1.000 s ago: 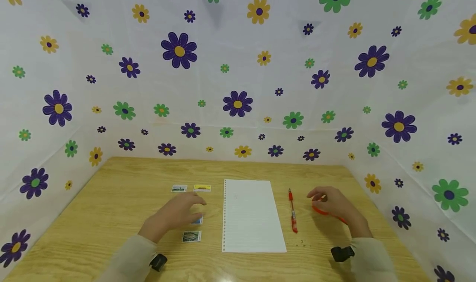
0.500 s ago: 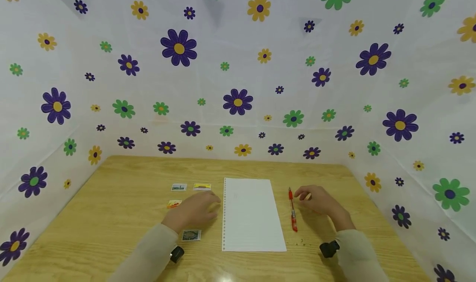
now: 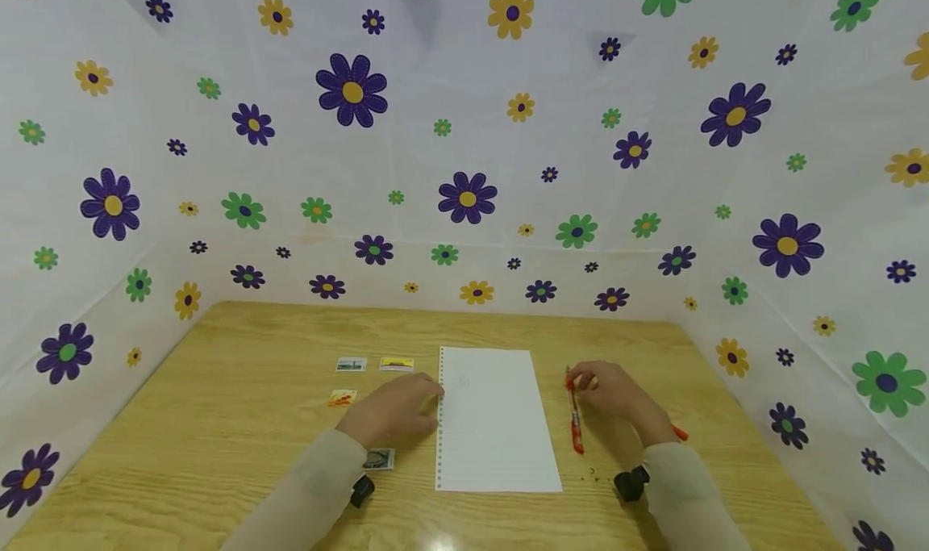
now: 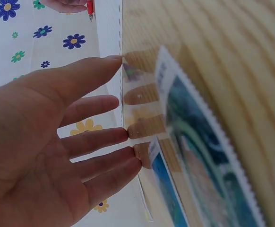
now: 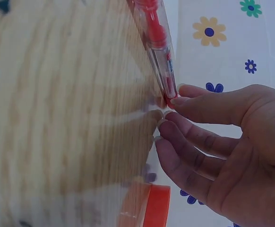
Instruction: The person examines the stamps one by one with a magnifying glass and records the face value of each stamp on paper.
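Observation:
A lined white sheet of paper [image 3: 497, 422] with punched holes down its left side lies on the wooden table. My left hand [image 3: 395, 410] reaches to that holed edge, fingers nearly straight and fingertips right at the paper; nothing is held. Beneath its palm and wrist lie a blue stamp [image 4: 167, 187] and a stamp with a green oval picture [image 4: 208, 161]. Right of the sheet lies a red pen [image 3: 576, 422], its tip pointing away from me. My right hand [image 3: 613, 390] pinches it at the red grip near the tip, thumb and index finger meeting the barrel.
Farther back on the left lie a pale green stamp [image 3: 352, 365], a yellow stamp [image 3: 397, 365] and an orange stamp [image 3: 343, 398]. A red-orange curved object [image 5: 157, 205] is partly hidden by my right hand. Dark crumbs [image 3: 591, 476] lie near the pen. Flowered cloth [image 3: 406, 156] encloses the table.
My left hand has moved right from the stamps to the paper's edge, uncovering the orange stamp. My right hand has moved left from the red-orange object to the pen.

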### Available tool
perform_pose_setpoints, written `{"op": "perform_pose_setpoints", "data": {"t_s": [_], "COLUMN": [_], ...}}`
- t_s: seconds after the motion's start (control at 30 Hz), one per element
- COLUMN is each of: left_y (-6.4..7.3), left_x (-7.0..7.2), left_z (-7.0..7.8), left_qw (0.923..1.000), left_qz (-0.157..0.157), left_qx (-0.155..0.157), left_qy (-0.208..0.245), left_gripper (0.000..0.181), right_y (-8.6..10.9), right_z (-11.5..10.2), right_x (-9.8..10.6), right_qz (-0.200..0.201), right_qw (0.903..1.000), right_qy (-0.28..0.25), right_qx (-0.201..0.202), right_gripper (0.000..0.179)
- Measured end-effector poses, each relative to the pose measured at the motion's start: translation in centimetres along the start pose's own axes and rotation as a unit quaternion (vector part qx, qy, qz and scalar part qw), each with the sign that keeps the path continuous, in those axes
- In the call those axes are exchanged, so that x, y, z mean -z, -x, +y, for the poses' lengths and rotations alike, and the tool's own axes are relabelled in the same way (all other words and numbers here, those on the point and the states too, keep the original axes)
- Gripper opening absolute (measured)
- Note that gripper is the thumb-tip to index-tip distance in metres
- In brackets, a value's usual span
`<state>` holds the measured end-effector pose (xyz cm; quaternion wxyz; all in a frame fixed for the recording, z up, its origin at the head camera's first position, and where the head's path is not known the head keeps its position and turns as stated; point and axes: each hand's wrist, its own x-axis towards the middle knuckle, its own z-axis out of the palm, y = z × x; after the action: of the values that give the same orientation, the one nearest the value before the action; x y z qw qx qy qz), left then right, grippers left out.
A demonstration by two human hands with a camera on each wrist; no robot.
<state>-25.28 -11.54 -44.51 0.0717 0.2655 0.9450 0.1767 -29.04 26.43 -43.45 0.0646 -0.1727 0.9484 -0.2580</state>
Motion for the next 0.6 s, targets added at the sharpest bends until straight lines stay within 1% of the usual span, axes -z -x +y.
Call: {"op": "perform_pose_setpoints", "data": {"t_s": [0.23,0.4,0.47,0.6], "left_y": [-0.7,-1.0,-1.0,-1.1], "left_x": [0.2,0.2,0.2,0.2], "left_z": [0.3,0.4,0.5,0.5], "left_qw": [0.9996,0.9992,0.9992,0.9994], "left_qz": [-0.015,-0.013,-0.009,-0.006], "left_qx": [0.02,0.036,0.037,0.033], "left_qy": [-0.016,-0.015,-0.011,-0.005], "left_gripper": [0.051,0.051,0.05,0.049], "right_y": [-0.5,-0.9,-1.0,-1.4], "right_z": [0.1,0.1,0.0,0.1], "right_x": [-0.1,-0.2,-0.2,-0.5], "right_qz": [-0.007,-0.01,-0.014,-0.021], "right_qw": [0.9999,0.9998,0.9998,0.9995], "right_qy": [0.01,0.014,0.018,0.025], "right_qx": [-0.004,-0.005,0.001,-0.001], "right_gripper": [0.021,0.022,0.023,0.021]}}
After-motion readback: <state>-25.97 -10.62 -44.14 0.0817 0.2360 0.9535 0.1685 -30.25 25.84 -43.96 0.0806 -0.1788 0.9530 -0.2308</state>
